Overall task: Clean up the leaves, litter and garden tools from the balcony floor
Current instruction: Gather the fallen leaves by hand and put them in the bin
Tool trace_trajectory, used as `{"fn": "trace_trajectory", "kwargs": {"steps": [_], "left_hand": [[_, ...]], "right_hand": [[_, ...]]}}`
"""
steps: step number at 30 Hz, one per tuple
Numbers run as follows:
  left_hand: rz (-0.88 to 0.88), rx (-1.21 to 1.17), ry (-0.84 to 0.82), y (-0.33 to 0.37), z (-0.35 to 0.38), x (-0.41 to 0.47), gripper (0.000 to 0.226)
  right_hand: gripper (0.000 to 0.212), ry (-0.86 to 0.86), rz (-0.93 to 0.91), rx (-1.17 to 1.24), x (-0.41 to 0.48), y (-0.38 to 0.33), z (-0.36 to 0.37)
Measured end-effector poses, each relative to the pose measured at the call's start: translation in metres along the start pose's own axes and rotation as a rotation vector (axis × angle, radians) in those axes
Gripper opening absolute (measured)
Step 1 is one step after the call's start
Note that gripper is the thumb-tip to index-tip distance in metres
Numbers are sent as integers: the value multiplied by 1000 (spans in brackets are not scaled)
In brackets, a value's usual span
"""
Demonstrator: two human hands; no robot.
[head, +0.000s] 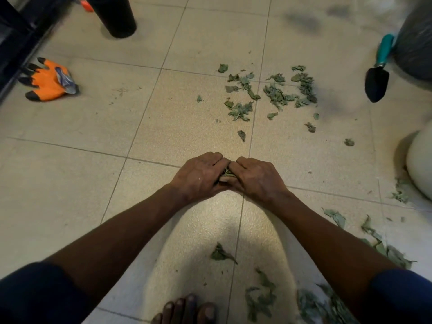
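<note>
As left hand (201,176) and right hand (254,178) curl around a clump of leaves (226,173), scattered leaves (275,92) at one o'clock, trowel (377,83) at two, glove (48,80) at ten remain.

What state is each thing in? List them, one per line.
left grip: holds the bunch, fingers curled
right grip: holds the same bunch, fingers curled
bunch: pressed between both grips
far leaves: loose on the floor
near leaves: loose on the floor
glove: unworn, lying on the floor
trowel: lying down, handle end by the bag
</note>
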State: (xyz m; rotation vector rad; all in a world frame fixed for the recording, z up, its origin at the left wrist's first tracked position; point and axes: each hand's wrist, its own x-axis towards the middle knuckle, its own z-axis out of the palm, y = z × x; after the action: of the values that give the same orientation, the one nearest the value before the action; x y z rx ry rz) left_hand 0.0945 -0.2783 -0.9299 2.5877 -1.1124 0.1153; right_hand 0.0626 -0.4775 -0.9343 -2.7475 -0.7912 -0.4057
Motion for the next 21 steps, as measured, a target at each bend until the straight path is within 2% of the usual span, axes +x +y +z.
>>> {"fn": "trace_trajectory", "kwargs": {"steps": [3, 6, 9, 12, 16, 19, 21], "left_hand": [[43, 20, 29, -4, 4, 3, 48], [13, 34, 27, -5, 5, 6, 45], [-13, -10, 37, 0, -1, 12, 41], [-146, -172, 91, 4, -10, 12, 44], [-390, -499, 305, 21, -31, 3, 40], [-613, -827, 526, 42, -54, 6, 24], [-682, -963, 666, 52, -70, 8, 28]], "right_hand": [[59, -1, 127, 105, 1, -2, -1], [64, 5, 300, 278, 1, -4, -5], [47, 197, 616, 612, 6, -15, -15], [46, 374, 984, 1026, 15, -30, -21], [32, 541, 1433, 1616, 35, -55, -23], [27, 618, 1511, 1975, 50, -81, -18], [27, 630, 1514, 2197, 62, -105, -22]]}}
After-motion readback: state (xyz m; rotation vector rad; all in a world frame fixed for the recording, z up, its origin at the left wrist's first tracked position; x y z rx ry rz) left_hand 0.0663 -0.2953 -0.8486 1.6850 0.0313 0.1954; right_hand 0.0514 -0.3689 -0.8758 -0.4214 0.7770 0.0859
